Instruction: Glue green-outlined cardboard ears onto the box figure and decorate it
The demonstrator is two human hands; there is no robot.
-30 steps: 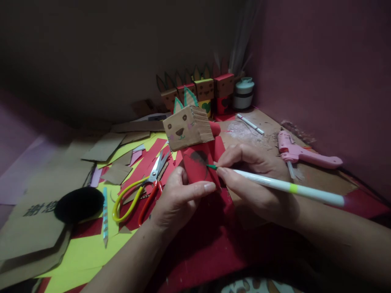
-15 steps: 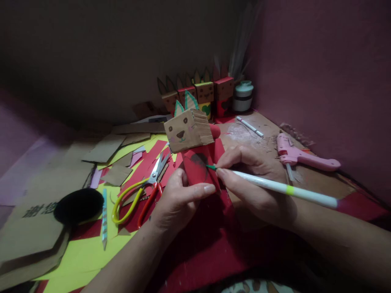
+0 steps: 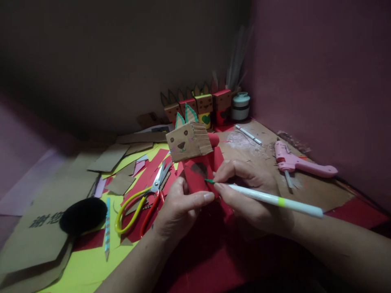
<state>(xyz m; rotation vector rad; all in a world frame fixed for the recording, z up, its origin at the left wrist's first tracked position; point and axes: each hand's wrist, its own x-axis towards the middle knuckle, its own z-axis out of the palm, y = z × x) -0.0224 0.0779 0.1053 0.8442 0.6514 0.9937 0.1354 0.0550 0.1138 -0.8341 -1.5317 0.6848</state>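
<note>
My left hand (image 3: 180,203) grips the red body (image 3: 194,179) of a cardboard animal figure, thumb across its front. The figure's box-shaped head (image 3: 189,142) has a drawn face and two green-edged ears (image 3: 191,114), and tilts slightly. A dark patch (image 3: 200,169) shows on the red body. In my right hand (image 3: 247,191) is a white marker (image 3: 275,199) with a green tip, which is at the body's right side, by the dark patch. Whether the tip touches the body I cannot tell.
Scissors (image 3: 156,185), a pencil (image 3: 107,232), paper scraps (image 3: 124,184) and a black round object (image 3: 84,215) are at left. A pink glue gun (image 3: 287,158) and a white pen (image 3: 248,134) are at right. Several similar figures (image 3: 204,103) stand behind, beside a lidded jar (image 3: 240,106).
The whole view has shifted, so things appear lower. The marker's rear end has swung left and slightly down in view, while its tip stays near the red body. Both holds are unchanged.
</note>
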